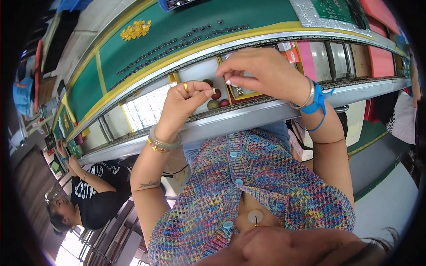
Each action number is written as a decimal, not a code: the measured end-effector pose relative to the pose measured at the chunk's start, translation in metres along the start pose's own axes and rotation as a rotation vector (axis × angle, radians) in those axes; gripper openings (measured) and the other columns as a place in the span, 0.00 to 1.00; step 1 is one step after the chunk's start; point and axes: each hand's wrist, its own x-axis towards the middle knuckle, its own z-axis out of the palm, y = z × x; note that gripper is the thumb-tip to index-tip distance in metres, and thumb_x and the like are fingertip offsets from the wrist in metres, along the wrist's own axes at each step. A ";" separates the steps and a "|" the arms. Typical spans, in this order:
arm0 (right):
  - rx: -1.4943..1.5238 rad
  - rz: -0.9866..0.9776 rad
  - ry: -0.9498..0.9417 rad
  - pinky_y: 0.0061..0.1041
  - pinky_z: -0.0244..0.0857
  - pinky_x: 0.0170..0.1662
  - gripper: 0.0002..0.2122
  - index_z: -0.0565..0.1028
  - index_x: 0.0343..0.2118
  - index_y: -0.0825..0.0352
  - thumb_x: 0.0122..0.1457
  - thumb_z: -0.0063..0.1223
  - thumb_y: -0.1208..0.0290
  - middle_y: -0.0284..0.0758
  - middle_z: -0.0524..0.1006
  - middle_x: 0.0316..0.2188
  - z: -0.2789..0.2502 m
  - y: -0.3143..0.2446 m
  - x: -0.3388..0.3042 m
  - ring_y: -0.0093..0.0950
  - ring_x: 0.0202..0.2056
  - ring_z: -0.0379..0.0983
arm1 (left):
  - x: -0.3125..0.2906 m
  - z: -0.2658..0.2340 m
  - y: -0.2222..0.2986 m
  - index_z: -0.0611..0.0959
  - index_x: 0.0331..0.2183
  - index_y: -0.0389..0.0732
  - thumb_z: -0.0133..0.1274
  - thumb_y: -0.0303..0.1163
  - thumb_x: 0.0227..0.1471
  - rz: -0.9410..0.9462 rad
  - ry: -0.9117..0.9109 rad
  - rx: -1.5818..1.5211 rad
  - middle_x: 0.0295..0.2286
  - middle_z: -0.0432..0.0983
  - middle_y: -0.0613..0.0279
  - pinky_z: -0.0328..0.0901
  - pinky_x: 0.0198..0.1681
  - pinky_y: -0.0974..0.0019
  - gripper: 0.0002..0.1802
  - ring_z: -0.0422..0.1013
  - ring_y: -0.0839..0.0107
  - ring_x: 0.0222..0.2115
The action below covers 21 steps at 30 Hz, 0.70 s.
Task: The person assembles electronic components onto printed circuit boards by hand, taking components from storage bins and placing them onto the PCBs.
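Note:
My left hand point(184, 104) is closed in a pinch over the conveyor. A small pale-yellow piece point(214, 91) shows at its thumb and fingertips, too small to name. To its right, my right hand point(262, 73) hangs with curved fingers, its thumb a little apart from the index finger. Nothing is visibly held in it; the pale spot at the thumb tip looks like a nail. Beneath and between the hands lie dark red and olive-green balls point(214, 105). Under my right hand a yellow-edged tray point(248, 95) holds small metallic parts.
On the green bench point(166, 26) beyond the rail lie rows of small black components point(177, 44) and a pile of yellow parts point(136, 29). A green circuit board point(333, 14) sits far right. The metal conveyor rail point(239, 116) runs before me. Another person point(95, 193) works at left.

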 end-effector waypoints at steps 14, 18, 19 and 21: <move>0.279 -0.046 0.165 0.25 0.65 0.34 0.05 0.74 0.30 0.68 0.49 0.57 0.77 0.34 0.75 0.26 0.013 -0.033 -0.060 0.29 0.30 0.73 | -0.031 0.035 0.005 0.80 0.35 0.38 0.52 0.30 0.53 -0.108 -0.296 -0.283 0.15 0.61 0.79 0.44 0.16 0.79 0.07 0.50 0.88 0.14; 0.337 0.223 0.381 0.22 0.66 0.37 0.07 0.74 0.33 0.68 0.53 0.55 0.73 0.34 0.76 0.30 -0.027 -0.030 -0.138 0.22 0.32 0.72 | -0.009 0.037 0.003 0.81 0.32 0.34 0.55 0.25 0.50 0.390 0.075 0.497 0.20 0.74 0.70 0.64 0.27 0.77 0.06 0.69 0.82 0.23; 0.229 0.310 0.505 0.20 0.65 0.37 0.06 0.75 0.33 0.68 0.53 0.55 0.73 0.31 0.75 0.29 -0.039 -0.028 -0.166 0.19 0.32 0.71 | -0.002 0.030 0.003 0.81 0.32 0.33 0.55 0.25 0.49 0.402 0.110 0.667 0.24 0.76 0.63 0.65 0.28 0.75 0.06 0.73 0.77 0.24; 0.331 0.441 0.893 0.17 0.65 0.35 0.06 0.74 0.34 0.69 0.56 0.52 0.73 0.28 0.74 0.27 -0.052 -0.023 -0.234 0.18 0.31 0.71 | 0.020 0.030 0.005 0.81 0.31 0.36 0.55 0.25 0.47 0.555 0.111 0.985 0.30 0.77 0.58 0.68 0.30 0.70 0.06 0.74 0.66 0.27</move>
